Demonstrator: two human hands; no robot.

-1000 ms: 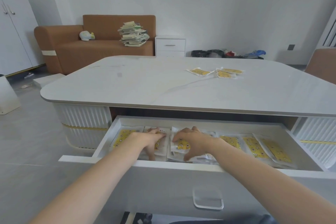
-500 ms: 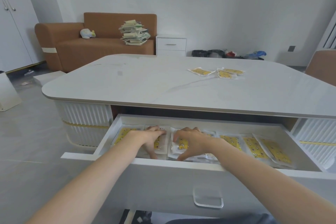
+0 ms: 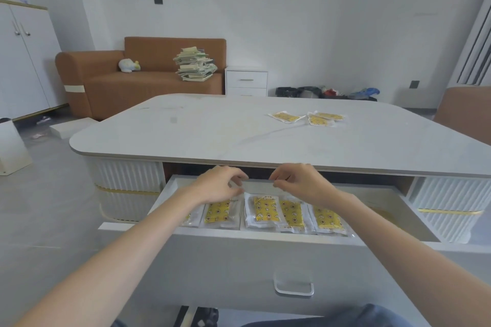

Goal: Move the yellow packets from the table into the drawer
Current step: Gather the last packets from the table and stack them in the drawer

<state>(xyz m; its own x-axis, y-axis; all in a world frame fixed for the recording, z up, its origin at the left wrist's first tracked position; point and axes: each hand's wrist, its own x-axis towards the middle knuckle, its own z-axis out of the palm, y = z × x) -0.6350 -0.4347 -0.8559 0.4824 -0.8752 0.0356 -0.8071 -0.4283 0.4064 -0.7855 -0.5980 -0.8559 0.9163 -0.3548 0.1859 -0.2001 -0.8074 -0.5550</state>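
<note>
Left hand (image 3: 220,186) and right hand (image 3: 300,183) hover half-curled over the drawer (image 3: 265,240), can't tell if they're pinching anything, packets (image 3: 265,211) lie inside, and three packets (image 3: 287,117) sit far across the counter (image 3: 212,135), so I'd lean in and pinch their edges.

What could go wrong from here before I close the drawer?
Three yellow packets lie far across the table and could be left behind. The stowed packets in the drawer overlap loosely and might catch when it closes. The left hand and right hand sit close under the tabletop edge and may knock it.
</note>
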